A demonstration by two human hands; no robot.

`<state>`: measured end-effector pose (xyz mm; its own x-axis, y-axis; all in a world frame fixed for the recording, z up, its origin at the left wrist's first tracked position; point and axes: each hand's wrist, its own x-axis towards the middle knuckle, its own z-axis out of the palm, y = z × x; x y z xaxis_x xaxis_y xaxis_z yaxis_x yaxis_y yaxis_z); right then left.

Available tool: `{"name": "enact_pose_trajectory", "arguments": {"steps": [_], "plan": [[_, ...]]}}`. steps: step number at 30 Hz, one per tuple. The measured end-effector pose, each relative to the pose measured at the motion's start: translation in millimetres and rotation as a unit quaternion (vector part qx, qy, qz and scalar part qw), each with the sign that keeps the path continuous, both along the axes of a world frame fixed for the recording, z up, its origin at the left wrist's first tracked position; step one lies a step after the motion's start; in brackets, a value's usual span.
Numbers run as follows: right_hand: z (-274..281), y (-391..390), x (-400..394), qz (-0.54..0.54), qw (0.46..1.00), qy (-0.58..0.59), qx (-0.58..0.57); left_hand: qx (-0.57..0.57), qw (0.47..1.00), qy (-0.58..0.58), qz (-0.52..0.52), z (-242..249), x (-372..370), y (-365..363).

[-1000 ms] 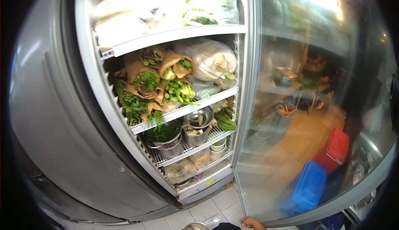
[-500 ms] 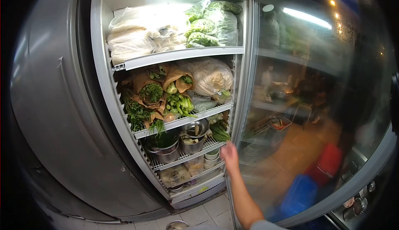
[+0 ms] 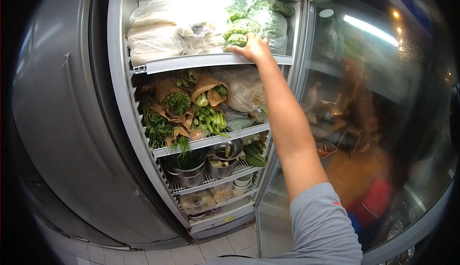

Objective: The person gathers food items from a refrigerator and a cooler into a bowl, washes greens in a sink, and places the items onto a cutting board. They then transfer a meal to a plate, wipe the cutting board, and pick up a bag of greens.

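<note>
My right hand (image 3: 254,48) is stretched up to the top shelf of an upright fridge, just over its white front edge (image 3: 211,64). The thumb points left, apart from the fingers, which overlap the lower clear bags of green vegetables (image 3: 236,40). Behind them leans a larger plastic bag of greens (image 3: 268,23). Large whitish plastic bags (image 3: 155,42) fill the left of the same shelf. My left hand is out of view.
The glass door (image 3: 335,121) stands swung out on the right, close to my arm. Below are paper-wrapped greens (image 3: 176,103), a big plastic bag (image 3: 242,88), metal pots (image 3: 189,175) and white tubs (image 3: 243,181). A steel cabinet (image 3: 57,121) adjoins on the left.
My right hand has risen from beside the lower shelves at the door side to the greens bags on the top shelf. More of my forearm and grey sleeve now shows.
</note>
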<state>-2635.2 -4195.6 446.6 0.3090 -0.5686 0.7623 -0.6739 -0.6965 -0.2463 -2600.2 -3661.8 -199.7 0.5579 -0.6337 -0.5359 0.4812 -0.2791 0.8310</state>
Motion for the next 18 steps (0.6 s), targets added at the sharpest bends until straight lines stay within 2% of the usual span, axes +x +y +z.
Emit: {"name": "enact_pose_trajectory", "arguments": {"steps": [2, 5, 10, 12, 14, 16, 17, 18], "plan": [[-1.2, 4.2, -3.4, 0.021, 0.999, -0.023, 0.017, -0.003, 1.000, 0.000, 0.013, -2.4, -3.7, 2.7], [-5.7, -21.6, 0.3, 0.069, 0.996, -0.056, -0.023, -0.011, 1.000, -0.004, 0.026, -1.1, -9.1, 4.7], [5.2, -37.6, -7.8, 0.091, 0.992, -0.038, -0.082, -0.026, 0.998, -0.004, 0.051, -0.4, -12.6, 7.9], [26.0, -37.9, -19.9, 0.176, 0.983, -0.001, 0.044, -0.029, 0.998, -0.006, 0.063, -0.2, -13.0, 9.4], [50.2, -20.9, -30.8, 0.183, 0.980, -0.017, 0.077, -0.029, 0.997, -0.008, 0.076, -0.5, -13.6, 12.3], [74.4, -35.5, -22.6, 0.170, 0.976, -0.137, 0.008, -0.027, 0.995, -0.010, 0.094, 0.2, -14.5, 16.6], [77.6, -41.8, -14.5, 0.174, 0.975, -0.138, 0.011, -0.025, 0.994, -0.009, 0.104, 0.0, -15.2, 19.6], [79.9, -46.6, -4.9, 0.172, 0.972, -0.150, -0.059, -0.024, 0.993, -0.010, 0.112, 0.6, -15.6, 21.8]]}}
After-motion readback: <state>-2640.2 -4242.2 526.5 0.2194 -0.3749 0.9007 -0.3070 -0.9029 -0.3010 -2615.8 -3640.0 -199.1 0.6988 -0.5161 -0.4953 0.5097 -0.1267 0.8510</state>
